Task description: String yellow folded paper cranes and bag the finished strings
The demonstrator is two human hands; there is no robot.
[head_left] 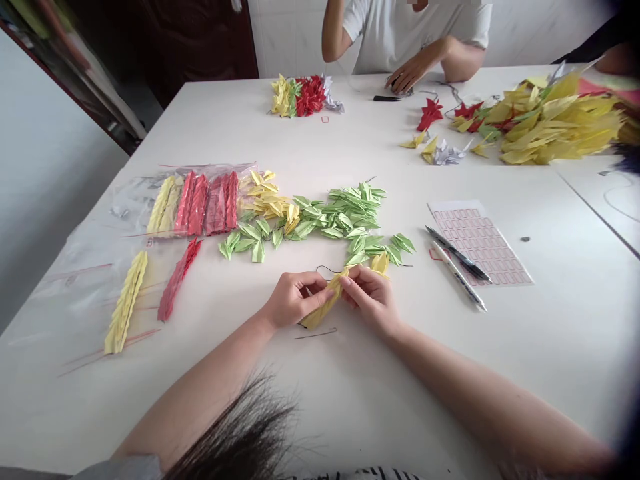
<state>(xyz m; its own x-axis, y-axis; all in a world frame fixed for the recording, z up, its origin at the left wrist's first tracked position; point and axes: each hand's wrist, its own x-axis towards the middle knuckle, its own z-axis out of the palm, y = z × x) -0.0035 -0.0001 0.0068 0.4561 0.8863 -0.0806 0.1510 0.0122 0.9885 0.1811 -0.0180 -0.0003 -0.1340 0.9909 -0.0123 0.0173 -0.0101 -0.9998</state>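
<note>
Between my two hands is a yellow strand of folded paper pieces (320,312), slanting down to the left. My left hand (296,300) grips it along its middle with thumb and fingers. At its upper end, my right hand (371,299) pinches the yellow paper; the fingertips partly hide what is held. A single yellow folded piece (380,263) shows just behind my right hand. Green folded paper pieces (356,207) lie heaped beyond my hands, with loose yellow pieces (265,197) to their left. A thin hooked wire (316,333) rests on the table below the strand.
Left, a clear plastic bag (131,200) holds red and yellow strands; a yellow strand (126,303) and a red strand (179,280) lie nearby. Right, two pens (457,253) rest on a label sheet (500,247). Across the white table, a person (415,40) sits near piled yellow paper (560,123).
</note>
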